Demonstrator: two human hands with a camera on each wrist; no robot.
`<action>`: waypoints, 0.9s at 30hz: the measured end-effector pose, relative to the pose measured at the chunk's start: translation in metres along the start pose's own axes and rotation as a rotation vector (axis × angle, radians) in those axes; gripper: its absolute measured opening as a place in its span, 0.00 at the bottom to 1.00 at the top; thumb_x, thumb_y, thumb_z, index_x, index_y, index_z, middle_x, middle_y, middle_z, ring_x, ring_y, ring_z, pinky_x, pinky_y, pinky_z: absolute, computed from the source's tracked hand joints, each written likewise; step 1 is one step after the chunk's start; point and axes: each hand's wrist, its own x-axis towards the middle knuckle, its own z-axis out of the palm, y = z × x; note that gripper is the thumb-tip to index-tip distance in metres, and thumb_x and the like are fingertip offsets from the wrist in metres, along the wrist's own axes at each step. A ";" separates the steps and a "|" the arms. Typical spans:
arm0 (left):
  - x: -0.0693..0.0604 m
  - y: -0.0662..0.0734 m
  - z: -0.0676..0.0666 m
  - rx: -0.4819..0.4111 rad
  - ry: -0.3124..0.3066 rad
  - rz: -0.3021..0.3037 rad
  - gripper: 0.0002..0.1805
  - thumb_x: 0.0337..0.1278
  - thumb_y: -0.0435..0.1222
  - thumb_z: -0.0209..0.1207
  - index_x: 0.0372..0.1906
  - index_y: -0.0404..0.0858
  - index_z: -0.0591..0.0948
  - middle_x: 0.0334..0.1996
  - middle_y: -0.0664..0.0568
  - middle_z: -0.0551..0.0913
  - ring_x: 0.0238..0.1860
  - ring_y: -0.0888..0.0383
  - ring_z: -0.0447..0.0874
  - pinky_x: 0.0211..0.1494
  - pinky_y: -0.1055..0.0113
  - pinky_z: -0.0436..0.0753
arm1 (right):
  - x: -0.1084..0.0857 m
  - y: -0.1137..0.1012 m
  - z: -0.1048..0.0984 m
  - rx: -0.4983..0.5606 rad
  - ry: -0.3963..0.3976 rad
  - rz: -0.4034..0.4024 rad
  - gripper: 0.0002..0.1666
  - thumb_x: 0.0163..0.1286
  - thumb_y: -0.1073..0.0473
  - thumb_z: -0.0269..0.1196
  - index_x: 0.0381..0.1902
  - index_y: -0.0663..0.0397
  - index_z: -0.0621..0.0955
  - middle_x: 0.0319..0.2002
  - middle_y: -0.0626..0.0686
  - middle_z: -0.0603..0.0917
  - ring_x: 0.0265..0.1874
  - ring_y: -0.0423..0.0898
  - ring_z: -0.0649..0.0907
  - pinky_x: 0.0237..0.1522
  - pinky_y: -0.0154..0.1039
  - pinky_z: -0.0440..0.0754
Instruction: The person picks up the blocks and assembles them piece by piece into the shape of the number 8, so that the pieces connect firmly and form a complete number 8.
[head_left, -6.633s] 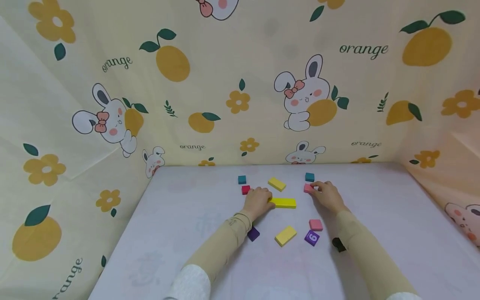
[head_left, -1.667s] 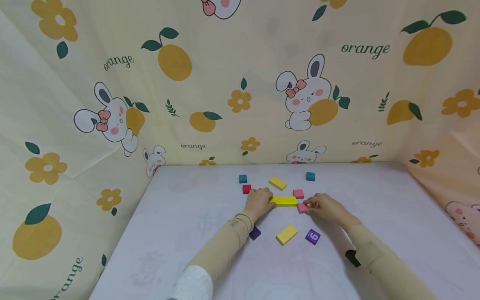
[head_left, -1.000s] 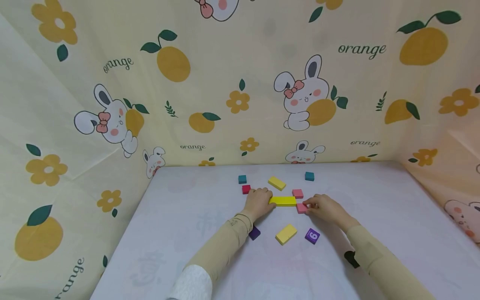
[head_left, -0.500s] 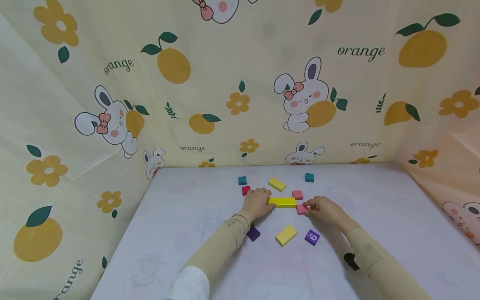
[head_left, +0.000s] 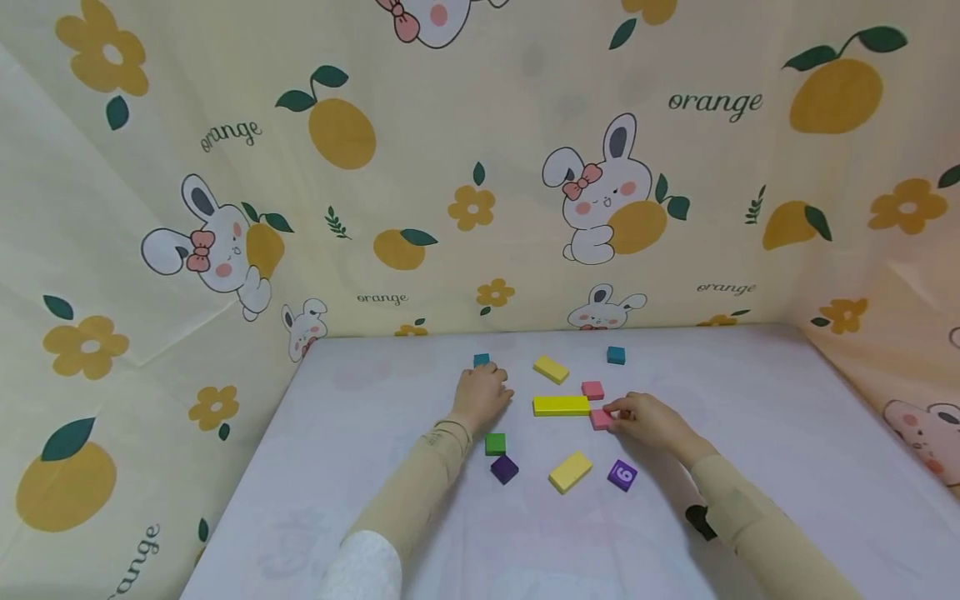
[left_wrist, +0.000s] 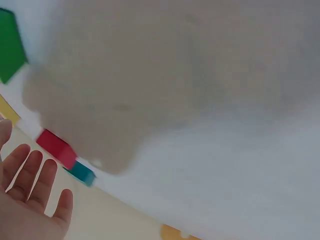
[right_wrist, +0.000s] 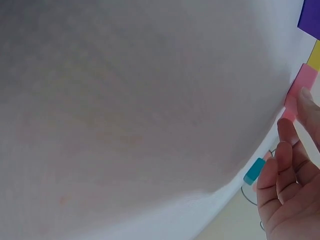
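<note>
My left hand [head_left: 480,396] is off the long yellow bar [head_left: 561,406], which lies to its right. Its fingers are spread with nothing held. Beyond these fingers, the left wrist view shows a red block [left_wrist: 56,147], hidden behind the hand in the head view. My right hand [head_left: 648,419] pinches a pink block [head_left: 600,419] at the bar's right end, with the thumb against the pink block [right_wrist: 301,82] in the right wrist view. A second pink block [head_left: 592,390] sits just behind, near the bar's right corner.
Around them lie a teal block [head_left: 482,360], another teal block [head_left: 616,356], two shorter yellow blocks [head_left: 551,369], a green block [head_left: 495,444], a dark purple block [head_left: 505,469] and a purple block marked 6 [head_left: 622,475]. A patterned cloth [head_left: 420,167] hangs behind the table.
My left hand has let go of the yellow bar and moved left, uncovering the green block. Over several seconds, my right hand has brought both pink blocks to the bar's right end.
</note>
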 end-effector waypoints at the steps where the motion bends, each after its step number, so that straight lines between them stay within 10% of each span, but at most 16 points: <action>1: 0.000 -0.003 0.000 -0.004 0.012 -0.007 0.16 0.59 0.48 0.57 0.46 0.43 0.81 0.43 0.53 0.82 0.46 0.55 0.80 0.54 0.57 0.75 | 0.000 0.000 0.000 0.002 0.000 0.000 0.20 0.61 0.55 0.64 0.51 0.53 0.81 0.33 0.49 0.80 0.32 0.44 0.74 0.38 0.37 0.76; 27: 0.004 -0.025 0.004 0.067 -0.051 -0.097 0.17 0.59 0.47 0.57 0.46 0.40 0.81 0.46 0.49 0.81 0.49 0.53 0.79 0.55 0.55 0.75 | -0.001 -0.002 0.001 0.040 -0.010 0.061 0.20 0.61 0.57 0.64 0.52 0.52 0.81 0.34 0.50 0.81 0.33 0.44 0.74 0.41 0.40 0.79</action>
